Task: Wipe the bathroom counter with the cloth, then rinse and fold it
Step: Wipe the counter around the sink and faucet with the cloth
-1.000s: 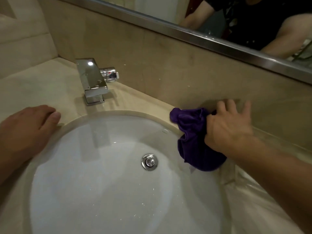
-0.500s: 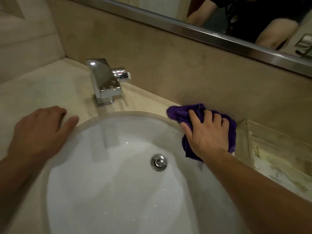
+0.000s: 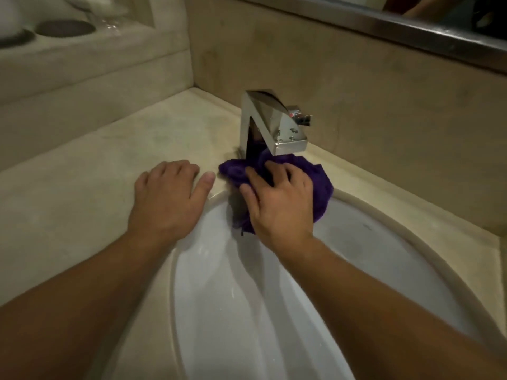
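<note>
The purple cloth (image 3: 321, 185) lies bunched on the counter (image 3: 82, 193) right at the back rim of the sink (image 3: 370, 259), directly under the spout. Its lower edge hangs over the rim into the white basin. My right hand (image 3: 279, 204) lies on top of it, the fingers (image 3: 288, 174) spread apart and bearing down on the folds rather than wrapped round them, with the thumb stretched out toward 9 o'clock. Most of the cloth is hidden under that hand; what shows sticks out at 3 o'clock and at 10 o'clock of my knuckles.

At 12 o'clock of the cloth stands the chrome faucet (image 3: 271, 127), square and angular, its spout end just above the fabric. Its small handle (image 3: 300, 117), with a red mark on it, juts out toward 3 o'clock.

At 9 o'clock of the cloth, just beside it but not touching, my left hand (image 3: 167, 198) rests palm down on the counter at the sink's rim. Its fingers (image 3: 178, 168) are relaxed and close together and hold nothing; the thumb points toward the cloth.

The basin fills the view from 6 o'clock, with both of my bare forearms reaching across it.

Far off at 10 o'clock a stone ledge (image 3: 82, 53) carries a dark round disc (image 3: 64, 30) and some blurred white shapes. A metal mirror frame (image 3: 384, 26) runs along the wall at 1 o'clock.
</note>
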Motion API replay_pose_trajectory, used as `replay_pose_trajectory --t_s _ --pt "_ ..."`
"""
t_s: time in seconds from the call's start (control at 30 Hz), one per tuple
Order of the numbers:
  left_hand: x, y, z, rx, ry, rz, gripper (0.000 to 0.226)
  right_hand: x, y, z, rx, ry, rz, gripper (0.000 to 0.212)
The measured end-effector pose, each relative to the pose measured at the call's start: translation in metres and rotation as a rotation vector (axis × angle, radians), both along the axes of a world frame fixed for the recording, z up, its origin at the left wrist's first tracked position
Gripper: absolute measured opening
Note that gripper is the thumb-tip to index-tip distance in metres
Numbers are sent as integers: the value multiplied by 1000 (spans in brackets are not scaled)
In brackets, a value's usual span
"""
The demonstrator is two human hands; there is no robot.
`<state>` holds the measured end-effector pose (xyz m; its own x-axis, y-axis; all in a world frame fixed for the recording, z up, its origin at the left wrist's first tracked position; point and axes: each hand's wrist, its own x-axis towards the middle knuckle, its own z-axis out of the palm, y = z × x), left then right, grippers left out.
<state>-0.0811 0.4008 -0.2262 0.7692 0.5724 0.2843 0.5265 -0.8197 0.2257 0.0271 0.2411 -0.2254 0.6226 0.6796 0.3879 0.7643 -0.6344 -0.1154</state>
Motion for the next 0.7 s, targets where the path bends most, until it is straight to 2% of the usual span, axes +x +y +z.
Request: replay_pose_trajectory --t_s 0.07,0.2,0.33,0.43,0.5,0.6,0.7 --pt "-3 1 2 -49 -85 -28 63 -28 9 -7 65 26 144 40" --pt "-10 1 6 -424 -393 -24 56 -69 30 -5 89 180 268 39" --pt "-14 1 7 -514 -459 -103 61 -53 20 4 43 211 471 43" --pt "-16 0 7 -652 -554 -46 68 -48 5 13 -16 336 514 42" --pt "-20 -6 8 -488 -447 -83 67 -48 -11 13 -32 455 453 44" --pt "-26 -26 8 -114 -81 -273 67 -43 -46 1 95 621 240 38" --pt "-29 -49 7 24 121 -347 75 -31 -67 11 284 841 -34 45"
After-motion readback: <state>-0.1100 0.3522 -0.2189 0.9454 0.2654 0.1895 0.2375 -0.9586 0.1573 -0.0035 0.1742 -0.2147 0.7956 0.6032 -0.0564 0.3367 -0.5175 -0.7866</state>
